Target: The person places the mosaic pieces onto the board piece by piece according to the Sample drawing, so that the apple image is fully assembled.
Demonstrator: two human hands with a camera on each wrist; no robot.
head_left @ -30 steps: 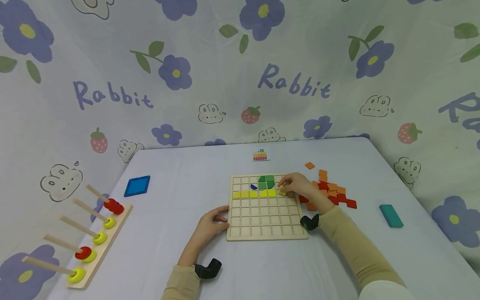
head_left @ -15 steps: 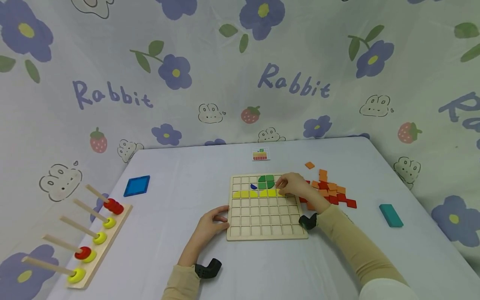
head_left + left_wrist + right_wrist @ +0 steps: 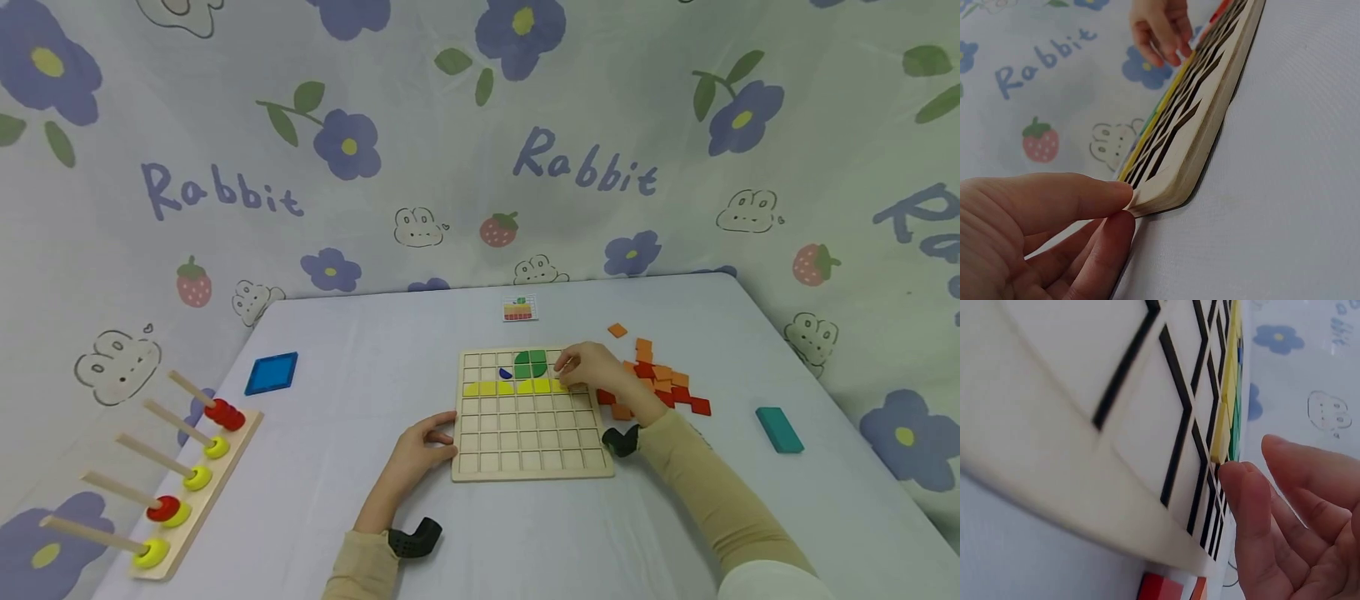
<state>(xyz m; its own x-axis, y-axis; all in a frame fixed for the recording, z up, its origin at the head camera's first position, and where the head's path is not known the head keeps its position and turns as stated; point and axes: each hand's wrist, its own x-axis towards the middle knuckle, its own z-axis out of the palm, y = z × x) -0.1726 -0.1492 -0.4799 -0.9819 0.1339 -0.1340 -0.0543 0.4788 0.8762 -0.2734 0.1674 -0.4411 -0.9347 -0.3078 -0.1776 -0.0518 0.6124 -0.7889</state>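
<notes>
a white table (image 3: 360, 354) carries a gridded wooden board (image 3: 531, 442); right of the board, the right forearm (image 3: 701, 479) partly hides a pile of red and orange tiles (image 3: 662, 373), which a low sweep could scatter; over the board's right side, the right hand (image 3: 592, 367) has loosely bent fingers gripping nothing visible; at the board's left edge the left hand (image 3: 420, 446) pinches the rim, and if that slackened the board might slide; a yellow row (image 3: 487, 388) crosses the board's far half; its rightmost tile (image 3: 1220, 434) lies just beside the right fingertips (image 3: 1250, 487); whether it sits flush i cannot tell, and a brushing finger could tip it.
</notes>
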